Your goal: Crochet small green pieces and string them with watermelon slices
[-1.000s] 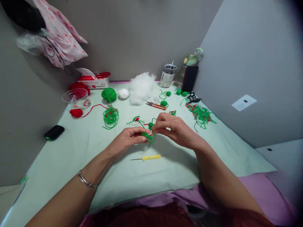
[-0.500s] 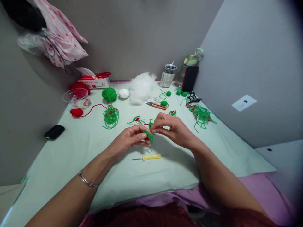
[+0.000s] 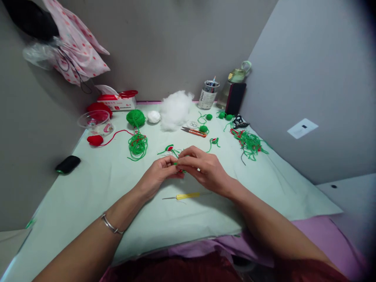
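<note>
My left hand [image 3: 160, 174] is closed on a small green and red crocheted piece [image 3: 182, 171], mostly covered by fingers. My right hand [image 3: 201, 166] reaches over it, its fingers pinched together at the piece against the left fingertips; exactly what they pinch is hidden. A yellow-handled crochet hook [image 3: 188, 196] lies on the cloth below both hands. Just beyond them lie a green and red scrap [image 3: 169, 148] and another small green and red piece [image 3: 215, 141].
Orange snips [image 3: 194, 132], white stuffing [image 3: 176, 109], a green yarn ball [image 3: 135, 117] and a plastic tub [image 3: 95, 123] stand behind. At right are tangled yarn [image 3: 251, 144], a phone [image 3: 235, 98] and a pen can [image 3: 208, 94]. A black case [image 3: 67, 164] lies left.
My right hand has moved left and slightly down over the crocheted piece, covering most of it. The small green and red piece behind is more exposed.
</note>
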Motion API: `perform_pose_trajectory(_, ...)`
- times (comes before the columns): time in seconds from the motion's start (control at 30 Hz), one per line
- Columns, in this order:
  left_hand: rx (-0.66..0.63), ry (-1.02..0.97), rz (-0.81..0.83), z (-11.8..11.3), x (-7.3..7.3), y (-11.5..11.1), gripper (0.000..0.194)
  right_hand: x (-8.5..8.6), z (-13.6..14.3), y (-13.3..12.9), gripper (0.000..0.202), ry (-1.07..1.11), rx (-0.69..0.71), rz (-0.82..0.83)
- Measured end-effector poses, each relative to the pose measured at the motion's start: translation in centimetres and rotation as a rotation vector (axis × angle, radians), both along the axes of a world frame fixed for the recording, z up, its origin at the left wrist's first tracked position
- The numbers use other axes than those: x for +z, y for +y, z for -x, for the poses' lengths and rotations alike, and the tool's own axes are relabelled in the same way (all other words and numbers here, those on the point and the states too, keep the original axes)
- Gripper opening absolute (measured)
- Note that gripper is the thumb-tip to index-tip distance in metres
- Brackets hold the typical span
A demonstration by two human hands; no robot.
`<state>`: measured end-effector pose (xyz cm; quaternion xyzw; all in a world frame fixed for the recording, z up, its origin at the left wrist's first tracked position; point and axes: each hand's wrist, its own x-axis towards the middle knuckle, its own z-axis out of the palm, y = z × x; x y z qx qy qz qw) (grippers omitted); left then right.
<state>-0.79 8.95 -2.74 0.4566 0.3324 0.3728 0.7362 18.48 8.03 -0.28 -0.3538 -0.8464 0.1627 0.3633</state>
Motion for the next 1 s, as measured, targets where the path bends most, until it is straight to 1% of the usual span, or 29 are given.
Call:
perform_pose_trajectory(0.1,0.009,-0.01,-0.018,-0.1,0.2,-0.2,0.018,1.0,0.3,-0.3,0.014,0.342,0.05,0.297)
perform_pose_trajectory(0.17,0.01,0.007,-0.012,-0.2,0.1,-0.3,0.02,1.6,0.3,-0.4,0.017,0.547,0.044,0.477)
perform_pose_trajectory(0.23,0.005,0.032,-0.004,-0.2,0.0,-0.2,0.022,2.1,0.1,-0.2,0.022,0.667,0.035,0.593)
perform_pose_trajectory(0.3,0.006,0.055,-0.014,0.0,-0.3,-0.1,0.023,2.4,-0.6,0.3,0.027,0.726,0.017,0.654)
perform_pose_trajectory(0.33,0.011,0.066,-0.027,0.0,-0.4,0.0,0.023,2.6,-1.2,0.7,0.027,0.754,-0.005,0.644)
perform_pose_trajectory(0.37,0.011,0.081,-0.041,0.1,-0.5,0.1,0.023,2.7,-1.8,1.1,0.027,0.785,-0.04,0.597)
perform_pose_trajectory(0.43,0.005,0.117,-0.073,0.3,-0.6,0.2,0.022,3.0,-3.5,2.1,0.023,0.84,-0.135,0.403)
perform_pose_trajectory(0.5,-0.005,0.152,-0.101,0.4,-0.7,0.4,0.02,3.3,-5.2,2.9,0.019,0.83,-0.241,0.141)
perform_pose_trajectory(0.57,-0.001,0.159,-0.118,0.5,-0.6,0.5,0.017,3.5,-6.3,3.2,0.016,0.802,-0.303,-0.036)
perform_pose_trajectory(0.6,0.007,0.152,-0.119,0.5,-0.6,0.5,0.016,3.6,-6.5,3.2,0.014,0.816,-0.307,-0.084)
perform_pose_trajectory(0.67,0.014,0.133,-0.122,0.6,-0.3,0.6,0.015,3.8,-6.3,2.9,0.01,0.833,-0.271,-0.093)
perform_pose_trajectory(0.73,0.017,0.131,-0.135,0.6,0.0,0.6,0.015,3.9,-5.5,2.2,0.008,0.75,-0.216,-0.023)
perform_pose_trajectory(0.83,0.029,0.142,-0.168,0.8,0.3,0.6,0.013,3.8,-4.2,1.3,0.007,0.471,-0.132,0.067)
perform_pose_trajectory(0.93,0.023,0.124,-0.163,0.8,0.3,0.5,0.012,3.4,-3.6,0.9,0.007,0.178,-0.052,0.069)
perform_pose_trajectory(1.0,0.006,0.12,-0.158,0.8,0.1,0.5,0.012,3.1,-3.4,0.8,0.009,0.031,-0.023,0.046)
